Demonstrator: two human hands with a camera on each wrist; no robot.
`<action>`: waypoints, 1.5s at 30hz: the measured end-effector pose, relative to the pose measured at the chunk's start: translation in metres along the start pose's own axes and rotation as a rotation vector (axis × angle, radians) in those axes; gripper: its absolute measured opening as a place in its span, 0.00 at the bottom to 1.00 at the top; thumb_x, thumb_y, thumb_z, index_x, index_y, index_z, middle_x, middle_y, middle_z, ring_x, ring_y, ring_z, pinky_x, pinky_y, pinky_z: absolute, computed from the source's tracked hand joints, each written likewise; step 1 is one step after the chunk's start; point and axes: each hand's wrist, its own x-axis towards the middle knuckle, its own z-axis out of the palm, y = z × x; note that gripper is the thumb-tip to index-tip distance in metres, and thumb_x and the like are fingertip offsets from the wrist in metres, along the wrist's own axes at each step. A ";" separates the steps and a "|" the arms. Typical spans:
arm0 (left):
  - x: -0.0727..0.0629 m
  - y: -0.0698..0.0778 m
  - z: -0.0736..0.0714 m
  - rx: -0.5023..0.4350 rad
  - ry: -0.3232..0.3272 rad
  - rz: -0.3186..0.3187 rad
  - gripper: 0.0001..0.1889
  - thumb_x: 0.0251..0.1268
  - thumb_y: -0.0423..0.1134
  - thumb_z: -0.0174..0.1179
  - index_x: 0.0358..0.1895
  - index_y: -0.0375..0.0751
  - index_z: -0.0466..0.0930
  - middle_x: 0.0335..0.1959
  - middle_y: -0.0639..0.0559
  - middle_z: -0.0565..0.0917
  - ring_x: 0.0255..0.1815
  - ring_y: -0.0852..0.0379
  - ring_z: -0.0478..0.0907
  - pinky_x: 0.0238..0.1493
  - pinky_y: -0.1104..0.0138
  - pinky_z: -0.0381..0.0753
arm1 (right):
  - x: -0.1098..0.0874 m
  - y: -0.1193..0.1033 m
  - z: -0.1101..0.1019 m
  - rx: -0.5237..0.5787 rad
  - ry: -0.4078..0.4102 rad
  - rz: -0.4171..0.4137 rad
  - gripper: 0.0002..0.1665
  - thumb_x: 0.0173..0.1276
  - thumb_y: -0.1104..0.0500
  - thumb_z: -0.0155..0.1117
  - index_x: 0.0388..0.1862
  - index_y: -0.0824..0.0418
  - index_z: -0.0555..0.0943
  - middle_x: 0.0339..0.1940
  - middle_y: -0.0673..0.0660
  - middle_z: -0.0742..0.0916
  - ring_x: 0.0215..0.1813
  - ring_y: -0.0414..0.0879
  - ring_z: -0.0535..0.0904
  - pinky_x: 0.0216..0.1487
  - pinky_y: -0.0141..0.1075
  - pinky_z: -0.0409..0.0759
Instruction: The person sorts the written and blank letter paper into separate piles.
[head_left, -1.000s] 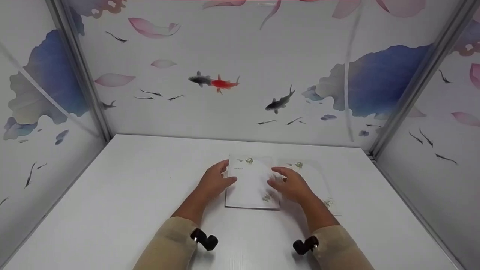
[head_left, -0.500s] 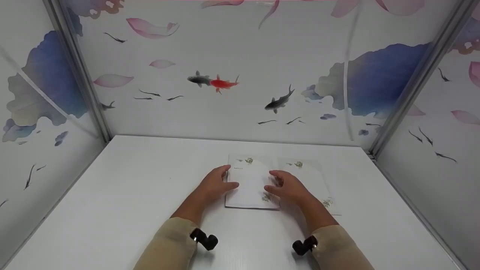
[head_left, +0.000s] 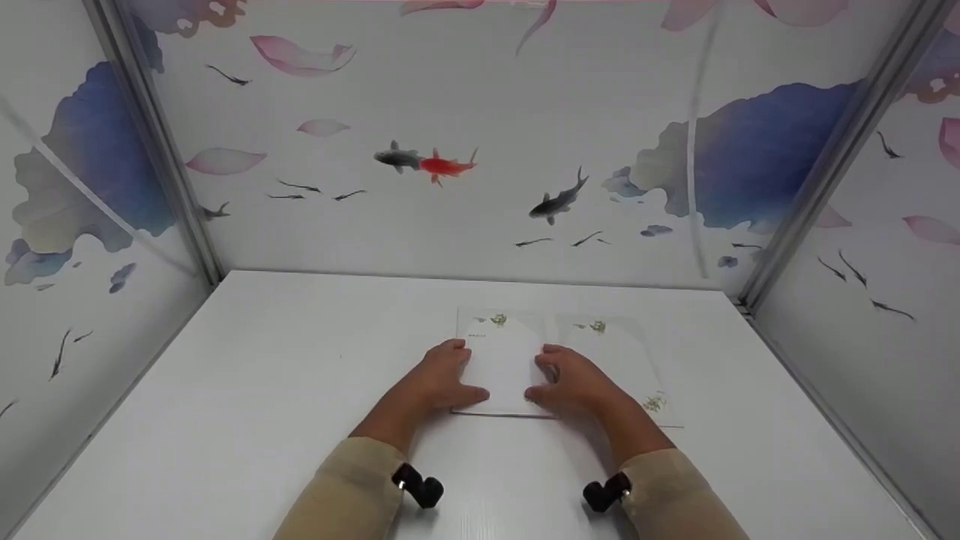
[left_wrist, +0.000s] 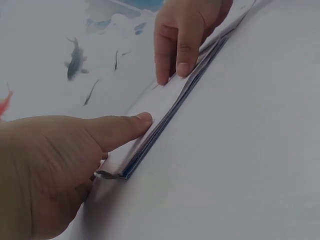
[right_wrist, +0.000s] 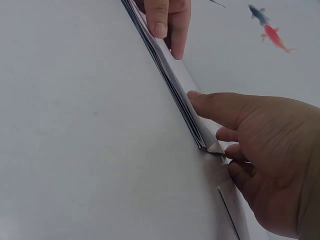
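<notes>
A stack of pale paper sheets (head_left: 504, 367) with a small floral print lies on the white table, its layered front edge showing in both wrist views. My left hand (head_left: 439, 376) holds its left side, thumb (left_wrist: 132, 129) on top near the front corner and fingers along the side. On the opposite side, my right hand (head_left: 576, 379) grips the stack, thumb (right_wrist: 217, 106) on top and fingers curled at the edge. The near right corner of the stack is slightly bent. Part of the fingers is hidden behind the paper.
A second floral-printed sheet (head_left: 619, 364) lies flat just right of the stack, partly behind my right hand. The white table (head_left: 262, 375) is enclosed by panels (head_left: 465, 225) painted with fish and petals, with metal posts at the corners.
Both hands have come nearer to the front edge of the stack. The left thumb has moved in over the paper, and the fingers now sit against the sides.
</notes>
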 end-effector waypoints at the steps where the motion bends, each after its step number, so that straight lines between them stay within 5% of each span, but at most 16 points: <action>1: 0.000 0.001 0.001 0.017 0.001 0.002 0.50 0.64 0.61 0.74 0.82 0.38 0.66 0.88 0.48 0.60 0.90 0.44 0.55 0.89 0.50 0.58 | 0.000 -0.001 0.000 -0.005 0.001 -0.001 0.47 0.64 0.43 0.82 0.79 0.52 0.76 0.88 0.50 0.68 0.90 0.57 0.57 0.89 0.58 0.56; 16: 0.001 0.000 0.001 0.112 0.009 0.098 0.46 0.67 0.59 0.73 0.79 0.31 0.69 0.84 0.39 0.66 0.87 0.41 0.62 0.86 0.50 0.64 | -0.002 0.002 0.001 -0.026 0.005 -0.030 0.44 0.65 0.42 0.81 0.77 0.52 0.78 0.87 0.51 0.70 0.90 0.57 0.58 0.89 0.58 0.58; 32: 0.004 -0.002 0.001 0.121 0.017 0.087 0.45 0.67 0.60 0.72 0.79 0.34 0.70 0.84 0.41 0.66 0.87 0.42 0.61 0.87 0.50 0.63 | -0.004 0.003 -0.004 -0.085 -0.053 -0.070 0.52 0.60 0.38 0.84 0.80 0.50 0.74 0.88 0.52 0.67 0.90 0.58 0.57 0.89 0.58 0.56; 45: 0.003 0.000 0.000 0.178 0.072 0.131 0.39 0.68 0.59 0.72 0.72 0.35 0.77 0.78 0.40 0.74 0.82 0.39 0.67 0.83 0.50 0.69 | -0.001 0.003 -0.003 -0.046 0.017 -0.101 0.39 0.63 0.42 0.83 0.71 0.53 0.83 0.82 0.54 0.76 0.86 0.58 0.66 0.86 0.56 0.63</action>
